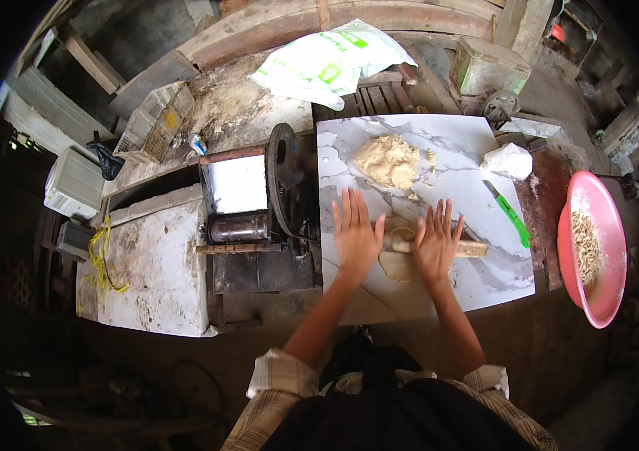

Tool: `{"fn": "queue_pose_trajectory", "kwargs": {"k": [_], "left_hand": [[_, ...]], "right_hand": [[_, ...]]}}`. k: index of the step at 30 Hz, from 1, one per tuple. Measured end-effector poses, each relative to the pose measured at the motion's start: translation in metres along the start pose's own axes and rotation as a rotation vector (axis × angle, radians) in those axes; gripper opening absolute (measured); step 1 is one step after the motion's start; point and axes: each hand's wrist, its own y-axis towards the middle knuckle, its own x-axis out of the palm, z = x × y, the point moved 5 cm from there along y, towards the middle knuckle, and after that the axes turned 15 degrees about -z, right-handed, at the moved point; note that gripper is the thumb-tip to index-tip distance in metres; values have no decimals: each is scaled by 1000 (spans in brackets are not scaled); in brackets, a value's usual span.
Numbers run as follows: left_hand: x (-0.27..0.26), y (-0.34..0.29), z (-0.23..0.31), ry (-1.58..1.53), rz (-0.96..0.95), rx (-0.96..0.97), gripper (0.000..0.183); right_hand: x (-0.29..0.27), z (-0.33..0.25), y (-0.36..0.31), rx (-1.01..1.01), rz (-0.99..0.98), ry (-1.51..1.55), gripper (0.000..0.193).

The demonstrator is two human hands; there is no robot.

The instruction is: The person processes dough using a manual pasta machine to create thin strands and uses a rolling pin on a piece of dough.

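Note:
My left hand (358, 237) and my right hand (437, 245) lie palm down on a wooden rolling pin (473, 249), fingers stretched out and not wrapped around it. The pin's right end sticks out past my right hand; its left end is hidden under my left. Beneath the pin, between my hands, is a flattened piece of pale dough (397, 267). A crumbly mound of dough (388, 160) sits just beyond, with small bits beside it. All this rests on a white marble-patterned board (447, 135). To the right lies a green-handled knife (513, 216).
A white bag (508, 161) stands at the board's right corner. Farther right, a pink basin (611, 259) holds many dough strips. Left of the board is a roller machine with a wheel (283, 180). A large white-green sack (334, 62) lies at the back, a plastic basket (155, 120) back left.

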Motion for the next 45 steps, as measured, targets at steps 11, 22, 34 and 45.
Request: {"fn": "queue_pose_trajectory", "kwargs": {"k": [11,22,34,45], "left_hand": [[-7,34,13,52,27,33,61],[-10,-58,17,-95,-88,89,64],[-6,22,18,58,93,64,59],[-9,-43,13,-99,-123,108,46]], "right_hand": [[-4,13,31,11,-33,2,44],[-9,10,-61,-155,-3,156,44],[0,20,23,-69,102,87,43],[-14,12,-35,-191,5,132,35]]}}
